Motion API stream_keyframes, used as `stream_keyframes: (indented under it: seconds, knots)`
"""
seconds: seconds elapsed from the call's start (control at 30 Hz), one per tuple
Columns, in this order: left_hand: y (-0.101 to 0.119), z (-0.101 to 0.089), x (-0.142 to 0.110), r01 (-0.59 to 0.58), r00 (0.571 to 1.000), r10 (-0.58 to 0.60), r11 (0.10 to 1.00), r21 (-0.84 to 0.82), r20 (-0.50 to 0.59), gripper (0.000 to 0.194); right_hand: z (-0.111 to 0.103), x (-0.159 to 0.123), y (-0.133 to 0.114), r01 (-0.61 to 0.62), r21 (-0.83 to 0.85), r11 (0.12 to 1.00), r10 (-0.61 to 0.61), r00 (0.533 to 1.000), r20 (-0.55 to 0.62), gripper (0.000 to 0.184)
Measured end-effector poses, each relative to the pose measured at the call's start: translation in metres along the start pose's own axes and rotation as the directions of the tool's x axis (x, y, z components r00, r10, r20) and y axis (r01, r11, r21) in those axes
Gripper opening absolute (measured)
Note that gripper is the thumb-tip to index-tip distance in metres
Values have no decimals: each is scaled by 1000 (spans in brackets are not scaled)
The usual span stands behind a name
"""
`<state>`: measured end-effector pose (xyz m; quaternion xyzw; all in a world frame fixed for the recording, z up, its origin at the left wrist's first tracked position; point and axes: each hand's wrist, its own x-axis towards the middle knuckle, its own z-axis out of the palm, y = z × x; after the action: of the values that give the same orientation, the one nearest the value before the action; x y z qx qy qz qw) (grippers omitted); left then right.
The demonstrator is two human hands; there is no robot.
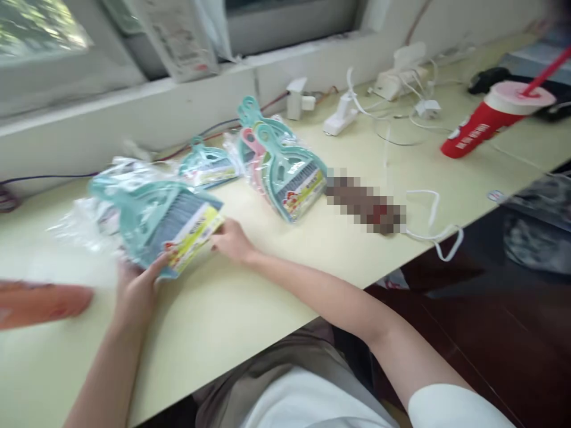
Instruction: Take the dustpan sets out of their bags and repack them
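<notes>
A bagged teal mini dustpan and brush set (151, 220) with a yellow label is held tilted over the left part of the table. My left hand (140, 279) is closed on its lower left edge, the thumb lying over the front. At the label's right end, the closed fingers of my right hand (234, 239) grip the same set's edge. Farther right stand more bagged sets (294, 178), teal and pink, leaning together. Behind them, against the wall side, lies another teal set (207, 163). Some clear plastic wrap (84, 229) spreads out left of the held set.
An orange cylindrical item (44, 304) lies at the left edge. A red cup (486, 122) with a straw stands at the right. White chargers (341, 116) and cables run along the wall. A pixelated brown thing (366, 205) lies near a white cord (435, 232) hanging over the table edge.
</notes>
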<state>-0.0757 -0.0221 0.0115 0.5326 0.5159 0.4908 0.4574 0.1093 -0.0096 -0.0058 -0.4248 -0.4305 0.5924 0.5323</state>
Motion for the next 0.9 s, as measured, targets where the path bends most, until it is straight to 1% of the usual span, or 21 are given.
stream_keyframes:
  seconds: [0.07,0.1,0.17,0.23,0.3,0.37,0.43,0.53,0.57,0.63,0.73,0.8,0.83,0.9]
  knots:
    - [1,5,-4,9,999,-13,995,-103,-40,79,-4,5,1,42,98,994,-43,999,14,6]
    - [1,6,-5,15,998,-25,988,-153,-60,80,-5,7,-1,50,172,984,-60,997,57,5]
    - [-2,6,-6,-36,995,13,970,-240,-95,74,-5,6,-6,26,279,960,-76,982,170,10]
    - [-6,3,-6,-76,992,45,956,-282,-116,71,-4,0,-11,-3,330,944,-85,964,253,17]
    - [-9,-1,-9,-91,993,63,952,-292,-102,69,-1,-8,-13,23,325,945,-125,947,295,24]
    - [-8,-4,-13,-100,993,76,954,-281,-95,70,2,-16,-12,84,288,954,-170,943,287,37]
    - [-6,-4,-18,-118,991,96,959,-256,-98,72,3,-20,-9,122,255,959,-184,954,236,47]
    - [0,-3,-23,-126,991,116,971,-204,-60,76,3,-18,-7,101,255,962,-144,977,155,46]
    - [1,-3,-24,-130,991,123,972,-196,-48,77,3,-16,-8,86,255,963,-128,980,151,45]
    - [2,-2,-24,-120,993,114,972,-204,-39,79,1,-14,-9,77,247,966,-125,975,185,46]
    - [1,-4,-23,-83,996,75,971,-226,-45,77,1,-15,-11,93,236,967,-156,952,264,50]
    - [1,-6,-24,-63,998,54,969,-237,-45,76,1,-16,-9,94,231,968,-159,947,280,53]
    - [1,-6,-24,-60,998,52,969,-240,-40,76,2,-16,-8,92,229,969,-153,952,265,53]
    - [1,-7,-25,-64,998,63,969,-241,-12,74,2,-14,-4,85,230,970,-130,973,191,51]
